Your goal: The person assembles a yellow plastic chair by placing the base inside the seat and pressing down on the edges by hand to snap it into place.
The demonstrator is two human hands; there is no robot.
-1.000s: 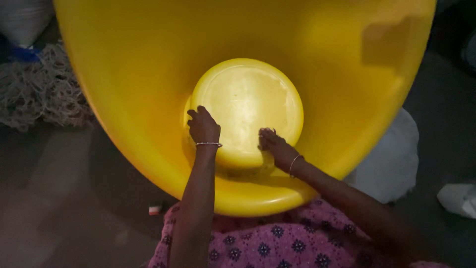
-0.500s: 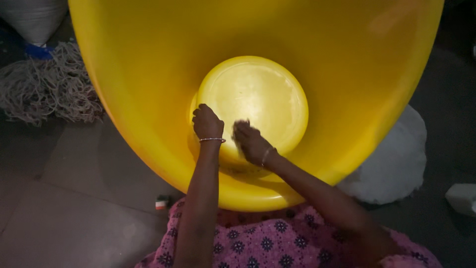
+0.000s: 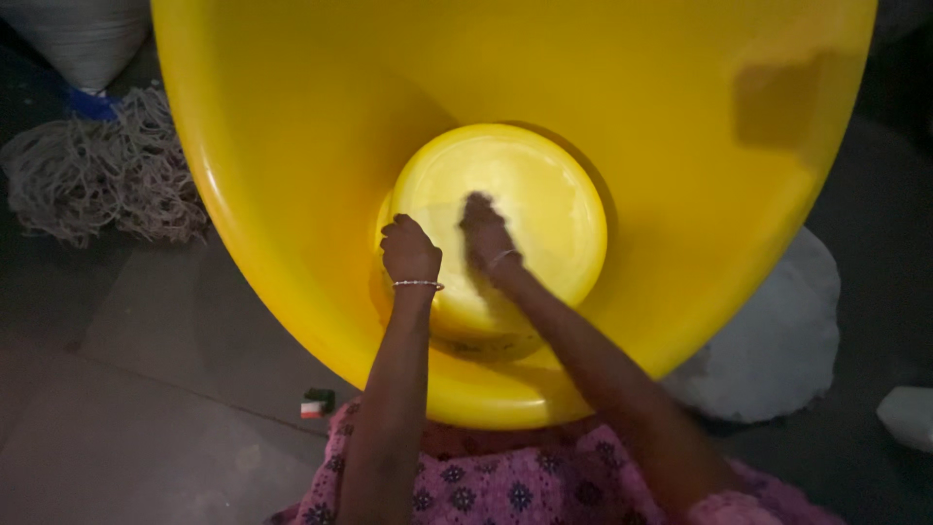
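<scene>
1. Down inside a big yellow tub, both bare hands work on a smaller yellow bowl that sits upside down, its round base facing up.
2. That bowl sits near the middle of the tub's floor, a little toward the person's side, with the tub wall rising all around it.
3. Left hand: fingers curled over the bowl's left edge, gripping it at the rim; a thin bracelet circles the wrist.
4. Right hand: laid on top of the bowl's base, left of its centre, close beside the left hand but not touching it. It is blurred, so I cannot tell whether the fingers are flat or bent; it presses on the bowl rather than closing around it. A bangle shows at that wrist too.
5. Both forearms reach in over the tub's near rim, above a pink patterned garment at the bottom of the view.
6. Left of the tub, a heap of grey rope or netting lies on the dark floor, with a pale sack behind it.
7. Just by the tub's near-left edge, a small box lies on the floor.
8. Right of the tub, a white sack rests against its side, partly hidden by it.
</scene>
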